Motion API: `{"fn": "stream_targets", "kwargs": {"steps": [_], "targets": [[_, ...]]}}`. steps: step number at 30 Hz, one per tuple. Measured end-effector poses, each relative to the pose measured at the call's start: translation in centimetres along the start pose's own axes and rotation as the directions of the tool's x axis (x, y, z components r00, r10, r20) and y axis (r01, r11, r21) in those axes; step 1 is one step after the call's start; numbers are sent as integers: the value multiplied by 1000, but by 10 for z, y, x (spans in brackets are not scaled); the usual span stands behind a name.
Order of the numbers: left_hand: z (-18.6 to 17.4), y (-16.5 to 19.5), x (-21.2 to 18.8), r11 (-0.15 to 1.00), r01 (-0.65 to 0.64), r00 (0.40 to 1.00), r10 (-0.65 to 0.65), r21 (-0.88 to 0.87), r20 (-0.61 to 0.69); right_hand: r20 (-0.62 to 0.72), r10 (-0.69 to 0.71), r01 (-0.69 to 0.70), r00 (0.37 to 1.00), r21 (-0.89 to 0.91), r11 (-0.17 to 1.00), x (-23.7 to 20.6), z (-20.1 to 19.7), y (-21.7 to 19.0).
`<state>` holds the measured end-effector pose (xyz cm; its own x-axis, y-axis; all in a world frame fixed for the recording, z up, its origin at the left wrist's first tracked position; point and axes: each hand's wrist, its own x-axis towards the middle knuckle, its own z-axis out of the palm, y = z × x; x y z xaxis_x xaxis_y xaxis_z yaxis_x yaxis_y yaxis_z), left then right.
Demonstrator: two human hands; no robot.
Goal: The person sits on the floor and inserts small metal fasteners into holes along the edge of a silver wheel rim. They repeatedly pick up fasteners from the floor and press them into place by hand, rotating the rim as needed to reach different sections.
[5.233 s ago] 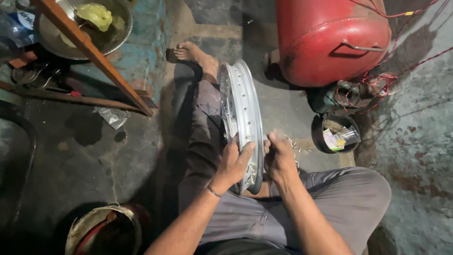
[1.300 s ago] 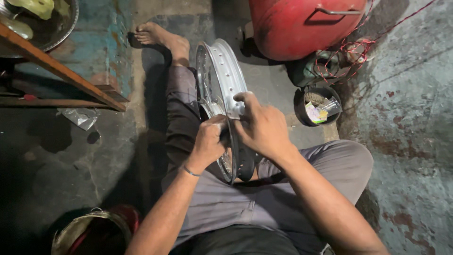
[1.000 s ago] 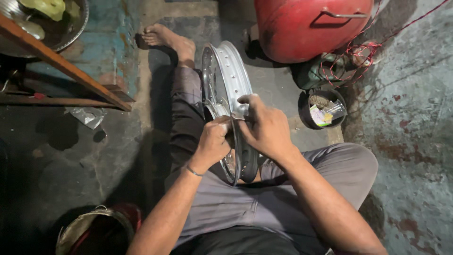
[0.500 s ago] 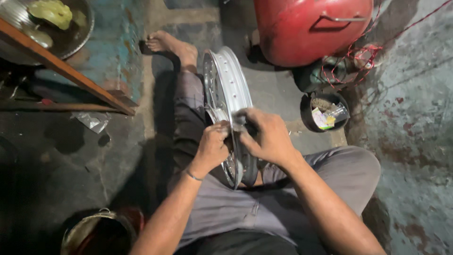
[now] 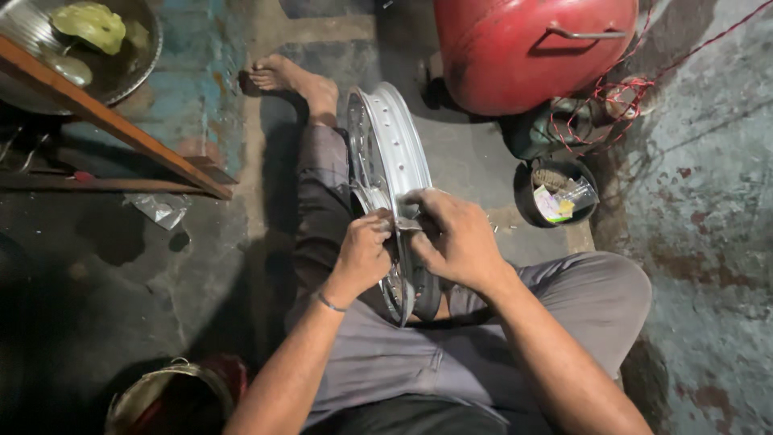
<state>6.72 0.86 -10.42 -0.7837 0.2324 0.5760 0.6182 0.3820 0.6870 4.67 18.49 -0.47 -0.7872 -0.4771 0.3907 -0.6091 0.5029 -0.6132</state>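
Sitting on the stained concrete floor (image 5: pixel 161 282), I see at the far left a round dented metal bowl (image 5: pixel 121 64) holding a yellowish lump, with a slanted orange-brown wooden beam (image 5: pixel 113 121) crossing in front of it. Near the bottom left edge stands a rusty round metal bucket (image 5: pixel 165 399). A crumpled scrap of clear plastic (image 5: pixel 161 208) lies on the floor between beam and bucket. My left leg in grey trousers stretches away from me, my bare foot (image 5: pixel 286 76) resting at the far end. Standing upright on its edge between my legs is the shiny silver spoke-holed wheel rim (image 5: pixel 394 153), leaning against my left leg. My left hand (image 5: pixel 362 254) is curled around the near part of the rim, fingers clenched on its edge, a thin bracelet on the wrist. My right hand (image 5: pixel 455 238) sits just beside it, touching the rim from the right, thumb and fingertips pinching something small against the metal; what it is I cannot tell. To the far right rests a large red metal tank (image 5: pixel 531 48) with a wire handle, and nearer, a small black round tub (image 5: pixel 560 193) full of little packets, with tangled red wire (image 5: pixel 612 105) just beyond it.
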Motion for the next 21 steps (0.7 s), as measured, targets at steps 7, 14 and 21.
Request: {"fn": "stream_targets", "kwargs": {"steps": [7,14,21], "targets": [[1,-2,-1,984,110,994,-109,-141,17,11,-4,4,1000,-17,1000,-3,0,7],[6,-11,-7,994,111,994,-111,-5,-5,-108,-17,23,994,49,999,-1,-2,-4],[11,-6,-15,945,300,954,-296,-129,55,-249,289,-267,924,118,956,-54,-6,82]]}}
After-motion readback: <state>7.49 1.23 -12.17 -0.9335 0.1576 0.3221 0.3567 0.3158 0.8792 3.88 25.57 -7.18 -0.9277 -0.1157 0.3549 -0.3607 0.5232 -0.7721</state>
